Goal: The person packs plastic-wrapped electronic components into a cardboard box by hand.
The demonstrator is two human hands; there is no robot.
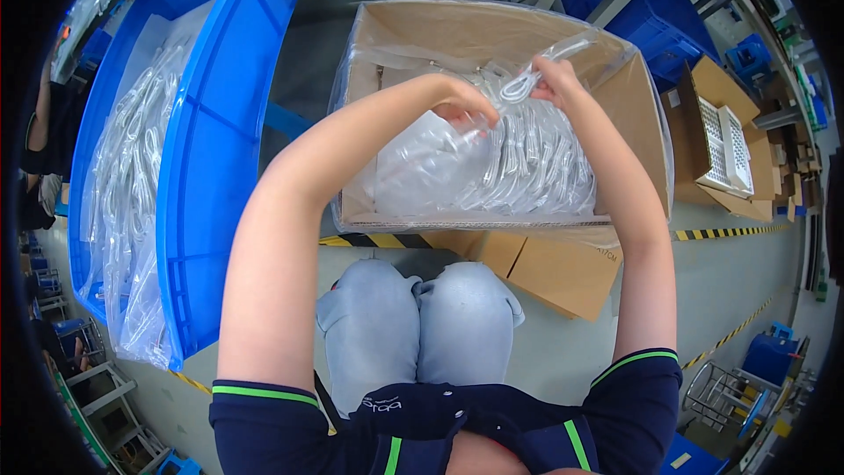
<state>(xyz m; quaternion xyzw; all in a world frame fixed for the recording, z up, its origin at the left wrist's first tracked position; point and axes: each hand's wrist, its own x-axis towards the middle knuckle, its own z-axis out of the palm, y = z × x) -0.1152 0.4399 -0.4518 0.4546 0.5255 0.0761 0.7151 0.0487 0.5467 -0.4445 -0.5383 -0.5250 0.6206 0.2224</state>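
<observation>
A cardboard box (483, 223) lined with clear plastic stands in front of me. Inside it, a packed row of bagged white cables (536, 167) fills the middle and right. My right hand (557, 84), over the far right of the row, is closed on a looped white cable in a clear bag (522, 85). The bag's end sticks out past my fingers toward the upper right. To its left, my left hand (468, 107) bends down into the box with curled fingers, beside a loose clear plastic sheet (431, 163). Its fingertips are partly hidden, so their hold is unclear.
At my left a large blue bin (215, 114) holds a heap of bagged white cables (136, 167). Brown cartons (563, 273) lie on the floor below the box. To the right, an open carton (756, 198) contains white trays (726, 148). Metal frame legs rise behind.
</observation>
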